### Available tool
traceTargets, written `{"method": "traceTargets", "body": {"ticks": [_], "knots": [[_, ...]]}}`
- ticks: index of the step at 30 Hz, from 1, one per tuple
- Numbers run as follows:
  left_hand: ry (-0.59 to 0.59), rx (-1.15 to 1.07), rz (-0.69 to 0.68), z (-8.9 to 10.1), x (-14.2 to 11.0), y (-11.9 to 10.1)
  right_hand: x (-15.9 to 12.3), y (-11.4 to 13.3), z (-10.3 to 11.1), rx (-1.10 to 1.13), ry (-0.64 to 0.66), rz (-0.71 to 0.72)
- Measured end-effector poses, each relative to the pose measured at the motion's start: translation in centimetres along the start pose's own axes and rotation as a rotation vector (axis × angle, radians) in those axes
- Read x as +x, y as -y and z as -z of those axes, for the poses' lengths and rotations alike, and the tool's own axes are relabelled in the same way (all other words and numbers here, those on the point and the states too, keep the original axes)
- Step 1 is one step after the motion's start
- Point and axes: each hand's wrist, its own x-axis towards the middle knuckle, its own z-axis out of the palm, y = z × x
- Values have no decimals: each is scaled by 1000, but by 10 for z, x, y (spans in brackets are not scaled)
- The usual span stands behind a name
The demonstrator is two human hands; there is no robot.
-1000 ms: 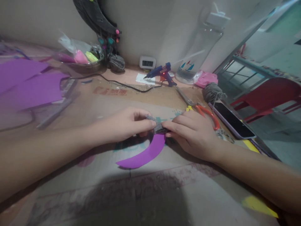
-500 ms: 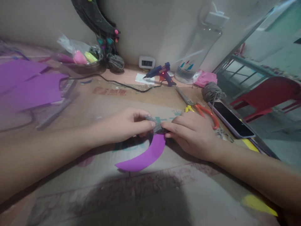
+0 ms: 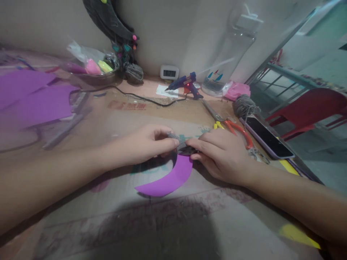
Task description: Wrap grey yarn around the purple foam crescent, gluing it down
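Note:
A purple crescent point(image 3: 170, 180), apparently paper or foam, curves toward me over the table. Grey yarn point(image 3: 185, 148) is wrapped round its upper part. My left hand point(image 3: 154, 141) pinches the wrapped part from the left, thumb on top. From the right, my right hand point(image 3: 222, 153) grips the same part, with thumb and index finger closed at the edge of the yarn. The crescent's far end is hidden by my hands. Just beyond my right hand lie scissors point(image 3: 238, 131) with orange handles.
A blue glue gun point(image 3: 187, 86) stands at the back, its cord running left. Near it are a small digital clock point(image 3: 169, 72) and a glass bottle point(image 3: 227, 61). A grey yarn ball point(image 3: 245, 104) and a phone point(image 3: 267, 137) lie right; purple sheets point(image 3: 40, 101) lie left.
The crescent has shifted and turned slightly to the right. More of the dark wrapped edge shows beside my right fingertips. Both hands keep nearly the same place.

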Motion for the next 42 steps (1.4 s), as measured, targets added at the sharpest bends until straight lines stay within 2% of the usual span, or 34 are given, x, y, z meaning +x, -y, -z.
{"method": "traceTargets", "body": {"ticks": [24,31,38,42], "knots": [[23,-8,-15,-2,-1,-2,0,-1,-3,36,-43,23],[9,-30,-31,-3,1,-1,0,-1,0,135,2,-94],[-15,-13,-55,-3,1,0,1,0,3,8,-21,13],[-23,-9,-66,-3,1,2,-1,1,2,-55,7,13]]}}
